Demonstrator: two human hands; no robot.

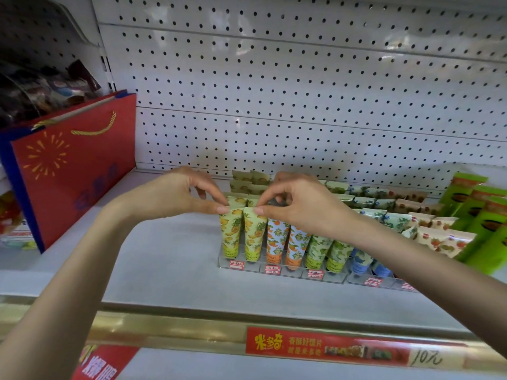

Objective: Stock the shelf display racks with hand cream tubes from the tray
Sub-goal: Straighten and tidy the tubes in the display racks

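Note:
A clear acrylic display rack [279, 266] stands on the grey shelf, filled with rows of upright hand cream tubes. Two yellow pineapple-print tubes [231, 233] stand at the rack's front left corner. My left hand [175, 193] pinches the top seal of the left yellow tube between thumb and forefinger. My right hand [296, 201] pinches the top of the right yellow tube [253, 235]. Orange-print tubes [277, 239], green-leaf tubes [318, 248] and blue tubes [362, 263] follow to the right. No tray is in view.
A red gift bag [74, 165] with a gold cord handle stands at the shelf's left. Green boxes [480, 215] stand at the far right. White pegboard [301, 91] backs the shelf. A gold rail with a red label strip [326, 345] runs along the front edge.

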